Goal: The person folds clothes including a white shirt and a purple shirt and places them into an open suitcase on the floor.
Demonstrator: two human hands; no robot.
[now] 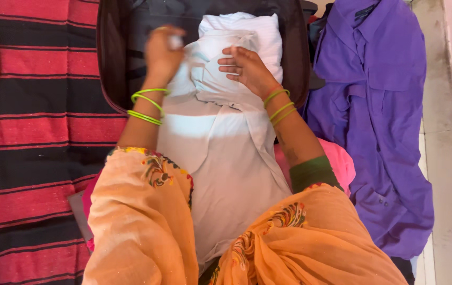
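Note:
A white garment lies partly folded, its upper part inside an open dark suitcase and its lower part trailing toward me. My left hand is blurred and pinches a bit of the white cloth near the garment's top left. My right hand rests flat, palm down with fingers apart, on the folded top of the garment. Both wrists carry green bangles. An orange scarf drapes over my arms in the foreground.
A purple shirt lies spread out to the right of the suitcase. A red and black striped blanket covers the left side. A pale floor strip runs along the far right. Pink fabric shows under my right arm.

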